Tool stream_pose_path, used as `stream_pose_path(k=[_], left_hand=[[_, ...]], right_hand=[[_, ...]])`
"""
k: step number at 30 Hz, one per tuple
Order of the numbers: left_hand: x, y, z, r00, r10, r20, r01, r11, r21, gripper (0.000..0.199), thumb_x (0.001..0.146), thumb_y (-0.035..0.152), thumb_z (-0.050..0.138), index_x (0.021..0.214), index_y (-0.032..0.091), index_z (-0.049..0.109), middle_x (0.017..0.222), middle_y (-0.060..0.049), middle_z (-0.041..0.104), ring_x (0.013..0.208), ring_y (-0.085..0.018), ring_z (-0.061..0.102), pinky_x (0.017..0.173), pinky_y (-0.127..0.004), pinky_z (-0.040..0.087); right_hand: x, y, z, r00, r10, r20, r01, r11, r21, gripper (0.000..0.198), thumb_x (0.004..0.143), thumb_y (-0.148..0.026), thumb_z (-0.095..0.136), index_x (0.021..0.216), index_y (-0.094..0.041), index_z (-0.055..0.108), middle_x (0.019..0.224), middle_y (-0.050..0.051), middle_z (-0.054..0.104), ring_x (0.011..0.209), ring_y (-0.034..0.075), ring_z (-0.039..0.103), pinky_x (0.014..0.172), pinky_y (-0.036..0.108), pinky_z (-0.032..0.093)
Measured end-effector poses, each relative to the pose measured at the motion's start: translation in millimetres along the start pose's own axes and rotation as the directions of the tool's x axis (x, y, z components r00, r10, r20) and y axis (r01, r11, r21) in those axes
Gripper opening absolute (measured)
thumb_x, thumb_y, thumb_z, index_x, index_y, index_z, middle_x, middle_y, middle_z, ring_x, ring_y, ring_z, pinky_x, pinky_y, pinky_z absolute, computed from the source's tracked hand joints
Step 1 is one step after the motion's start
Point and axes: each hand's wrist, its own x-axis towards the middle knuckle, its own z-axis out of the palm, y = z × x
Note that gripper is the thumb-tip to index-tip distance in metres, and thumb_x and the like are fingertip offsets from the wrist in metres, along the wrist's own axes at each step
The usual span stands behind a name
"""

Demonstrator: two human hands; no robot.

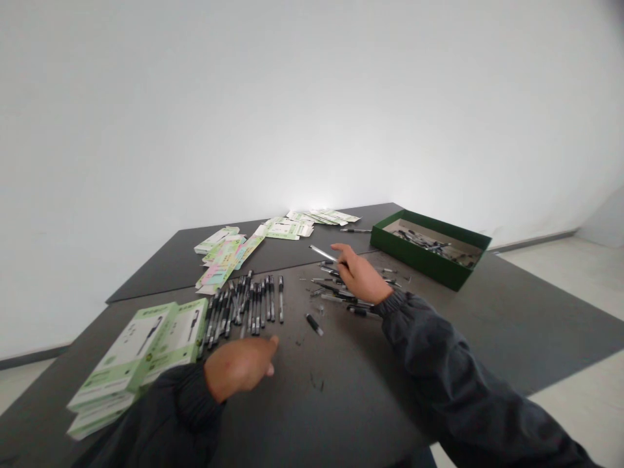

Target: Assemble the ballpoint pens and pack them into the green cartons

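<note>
My right hand is closed on a clear pen barrel, pinched at its near end and pointing away to the left. Beneath and around that hand lies a loose heap of pen parts, with black grips and clear tubes. My left hand hovers low over the dark table, fingers apart, with nothing visible in it. Just beyond it, capped black-grip pens lie side by side in a rough row. A short black-grip piece rests alone between the hands.
Stacked green-and-white pen boxes stand at the left. Flattened cartons lie behind the pens, with more cartons near the wall. A green box holding pen parts sits at the right. One pen lies at the back.
</note>
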Motion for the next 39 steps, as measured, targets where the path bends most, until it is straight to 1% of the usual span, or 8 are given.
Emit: stream_pose_path(k=[9,14,19,24,27,31,34,39], left_hand=[[-38.2,8.6,-62.7,0.991,-0.08,-0.103,0.075,0.996,-0.056,0.073,0.084,0.041,0.039,0.143,0.008,0.011,0.125,-0.019,0.053,0.111,-0.03,0.052,0.089,-0.038,0.04],[-28.0,22.5,-77.9,0.983,-0.063,-0.175,0.044,0.993,-0.107,0.073,0.08,0.047,0.043,0.139,0.009,0.021,0.136,-0.019,0.042,0.117,-0.03,0.046,0.094,-0.039,0.036],[-7.0,18.1,-74.9,0.985,0.109,-0.133,-0.133,0.974,-0.184,0.045,0.079,0.045,0.046,0.113,0.016,0.052,0.114,-0.01,0.06,0.103,-0.026,0.055,0.09,-0.036,0.04],[-1.8,5.7,-79.1,0.983,0.167,-0.076,-0.179,0.965,-0.192,0.039,0.083,0.041,0.041,0.112,0.017,0.052,0.107,-0.007,0.063,0.102,-0.023,0.055,0.089,-0.031,0.041],[-1.5,2.9,-85.6,0.997,0.064,-0.05,-0.07,0.99,-0.123,0.055,0.084,0.041,0.04,0.131,0.013,0.035,0.116,-0.012,0.06,0.104,-0.024,0.056,0.089,-0.033,0.041],[0.0,-1.5,-91.6,0.999,-0.042,-0.031,0.041,0.999,-0.035,0.073,0.087,0.041,0.036,0.142,0.006,0.004,0.134,-0.02,0.043,0.117,-0.025,0.047,0.094,-0.033,0.036],[1.5,-4.5,-93.9,0.997,-0.077,0.006,0.077,0.997,0.021,0.075,0.089,0.041,0.034,0.142,0.004,-0.004,0.137,-0.022,0.039,0.119,-0.026,0.045,0.094,-0.033,0.035],[2.4,-4.3,-96.1,0.995,-0.092,0.035,0.089,0.994,0.068,0.075,0.09,0.043,0.031,0.141,0.003,-0.006,0.133,-0.023,0.043,0.117,-0.026,0.048,0.091,-0.031,0.037]], right_hand=[[6.3,-51.1,23.0,0.941,-0.2,0.273,0.077,0.912,0.403,0.007,0.081,-0.02,0.054,0.086,-0.016,0.059,0.077,0.0,0.062,0.069,0.01,0.055,0.065,0.021,0.039],[9.6,-70.6,30.6,0.869,-0.269,0.416,-0.145,0.664,0.733,0.012,0.08,-0.026,0.058,0.084,-0.016,0.052,0.065,-0.004,0.053,0.054,0.007,0.05,0.051,0.018,0.038],[5.1,-87.7,39.3,0.903,-0.226,0.364,-0.24,0.437,0.867,0.022,0.078,-0.035,0.061,0.085,-0.016,0.051,0.067,-0.003,0.053,0.055,0.006,0.049,0.052,0.018,0.041],[-4.1,-90.1,46.9,0.943,-0.187,0.275,-0.191,0.373,0.908,0.022,0.08,-0.036,0.059,0.091,-0.017,0.055,0.085,0.002,0.056,0.065,0.008,0.052,0.064,0.023,0.045],[-1.5,-83.6,49.9,0.961,-0.152,0.231,-0.162,0.368,0.916,0.032,0.081,-0.034,0.058,0.108,-0.02,0.048,0.093,0.004,0.057,0.069,0.01,0.054,0.067,0.025,0.046],[9.7,-53.6,46.5,0.99,-0.04,0.135,-0.074,0.67,0.739,0.035,0.084,-0.028,0.05,0.117,-0.021,0.041,0.093,0.004,0.058,0.073,0.011,0.054,0.069,0.025,0.044],[16.1,-15.2,39.6,0.987,0.159,-0.001,-0.152,0.947,0.283,0.026,0.085,-0.023,0.044,0.11,-0.017,0.047,0.08,0.002,0.058,0.069,0.012,0.052,0.066,0.024,0.039],[14.9,33.2,32.2,0.919,0.373,0.124,-0.316,0.888,-0.334,0.014,0.083,-0.025,0.047,0.086,-0.016,0.058,0.082,0.007,0.063,0.078,0.018,0.055,0.068,0.026,0.036]])
